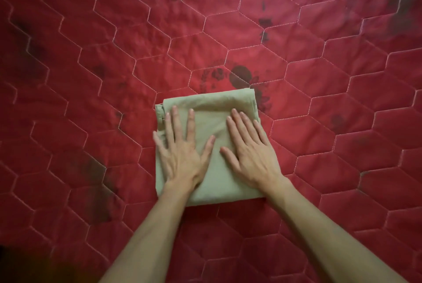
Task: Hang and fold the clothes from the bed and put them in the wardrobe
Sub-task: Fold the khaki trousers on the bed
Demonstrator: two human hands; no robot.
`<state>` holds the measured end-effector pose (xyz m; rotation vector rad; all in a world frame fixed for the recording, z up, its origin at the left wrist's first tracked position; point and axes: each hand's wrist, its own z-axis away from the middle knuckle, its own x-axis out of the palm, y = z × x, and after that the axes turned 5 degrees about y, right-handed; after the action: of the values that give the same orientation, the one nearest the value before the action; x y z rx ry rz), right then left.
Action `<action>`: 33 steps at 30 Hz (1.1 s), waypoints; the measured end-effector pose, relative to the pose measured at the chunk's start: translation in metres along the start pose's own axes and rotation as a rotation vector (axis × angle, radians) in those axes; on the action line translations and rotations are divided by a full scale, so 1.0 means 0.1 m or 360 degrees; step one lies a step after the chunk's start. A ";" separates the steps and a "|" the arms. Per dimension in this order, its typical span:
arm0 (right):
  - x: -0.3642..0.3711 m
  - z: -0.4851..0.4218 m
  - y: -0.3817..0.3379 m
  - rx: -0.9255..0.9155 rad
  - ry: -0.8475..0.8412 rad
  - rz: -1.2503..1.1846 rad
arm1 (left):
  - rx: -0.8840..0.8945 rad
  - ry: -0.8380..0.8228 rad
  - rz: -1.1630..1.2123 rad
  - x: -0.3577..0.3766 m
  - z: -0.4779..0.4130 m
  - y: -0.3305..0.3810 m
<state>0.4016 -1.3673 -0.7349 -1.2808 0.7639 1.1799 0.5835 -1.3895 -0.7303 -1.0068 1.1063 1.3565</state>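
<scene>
Both hands flat w/ straight fingers, left hand (182,152) & right hand (251,155) pressing side by side on folded green cloth (212,109) lying on red quilted bed (91,77).

place: bedroom | evidence: red hexagon-quilted bedspread (91,77) fills view

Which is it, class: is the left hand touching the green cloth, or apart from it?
Touching. The head view shows the left hand lying flat on the folded cloth, fingers straight and spread, with no gap under the palm.
</scene>
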 end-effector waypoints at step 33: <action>-3.02 1.24 -1.51 0.1170 -0.0599 -0.2532 | -0.0995 -0.0971 0.2482 -3.50 1.54 -1.15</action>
<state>0.4390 -1.2996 -0.3834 -0.6117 -0.2230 -0.2085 0.7272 -1.3136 -0.3660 0.1847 0.9092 3.0956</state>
